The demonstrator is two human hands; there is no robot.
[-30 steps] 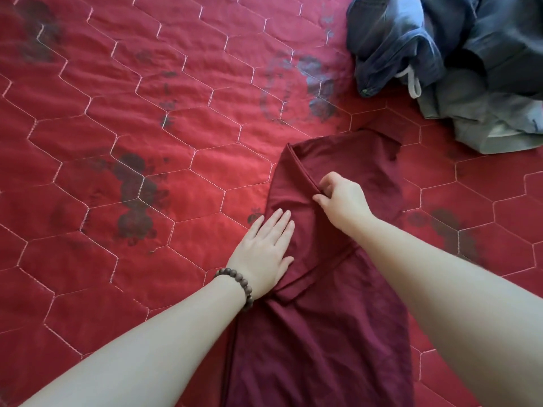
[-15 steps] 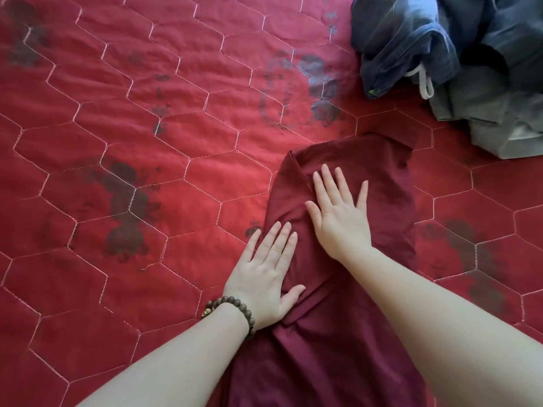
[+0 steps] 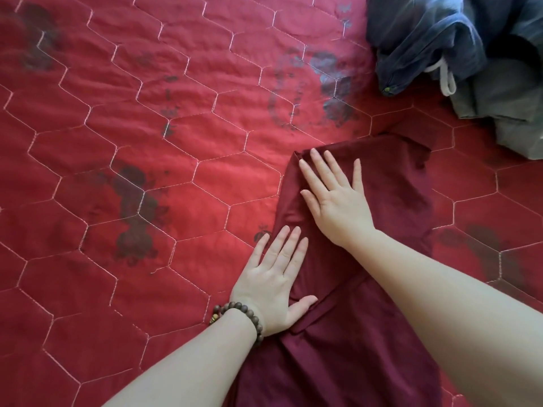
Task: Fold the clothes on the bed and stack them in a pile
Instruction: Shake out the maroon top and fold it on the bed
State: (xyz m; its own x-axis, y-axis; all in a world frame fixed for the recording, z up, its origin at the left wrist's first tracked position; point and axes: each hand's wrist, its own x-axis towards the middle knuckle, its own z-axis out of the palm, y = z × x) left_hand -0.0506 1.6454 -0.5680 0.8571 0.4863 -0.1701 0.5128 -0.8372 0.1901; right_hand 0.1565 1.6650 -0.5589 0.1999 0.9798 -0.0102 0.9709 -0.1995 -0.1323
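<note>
Maroon garment (image 3: 367,333): partly folded, lying flat on the bed, running from frame centre toward 6 o'clock and past the bottom edge; its far folded edge sits at about 1 o'clock of centre.

Head view. Right hand (image 3: 338,201): flat, fingers straight and slightly spread, palm down on the upper folded part of the garment, gripping nothing. Left hand (image 3: 276,283): flat, fingers straight and together, thumb out, pressing on the garment's left edge where a fold crosses; holds nothing. Beaded bracelet (image 3: 241,315) on the left wrist.

Red quilted bedspread (image 3: 147,171): hexagon stitching, dark printed motifs; wide bare stretch from 7 to 12 o'clock of the garment, narrower strip at 3 o'clock.

Heap of blue and grey clothes (image 3: 470,54): unfolded, at 1 o'clock by the top-right frame edge, white drawstring (image 3: 445,77) hanging out; apart from the garment.
</note>
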